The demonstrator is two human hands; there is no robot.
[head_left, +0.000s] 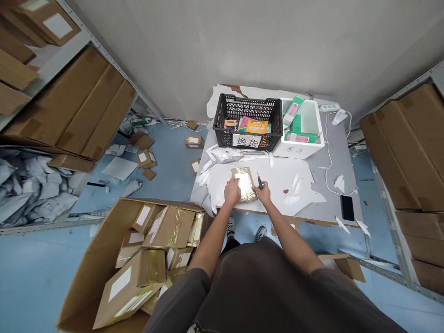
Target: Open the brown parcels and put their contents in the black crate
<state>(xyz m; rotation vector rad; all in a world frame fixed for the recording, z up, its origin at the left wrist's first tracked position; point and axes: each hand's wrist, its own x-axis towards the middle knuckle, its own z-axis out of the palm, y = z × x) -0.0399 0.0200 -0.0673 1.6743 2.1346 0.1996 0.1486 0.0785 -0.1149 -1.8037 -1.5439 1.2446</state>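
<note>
Near the grey wood-edged table's (342,162) front edge, pointing lengthwise away from the body, the flat brown taped cardboard parcel (247,184) is gripped along its left edge by the left hand (232,190) — and just beside its right edge, a slim black-handled tool (260,181) is clasped in the right hand (264,192). Rightward, some room is left on the flat white paper sheet (273,178).

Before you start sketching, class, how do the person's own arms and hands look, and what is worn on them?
The dark grey fabric shirt has short matching sleeves that leave the forearms bare. The left hand and right hand are ungloved. No watch, bracelet or sleeve marking can be made out.
</note>
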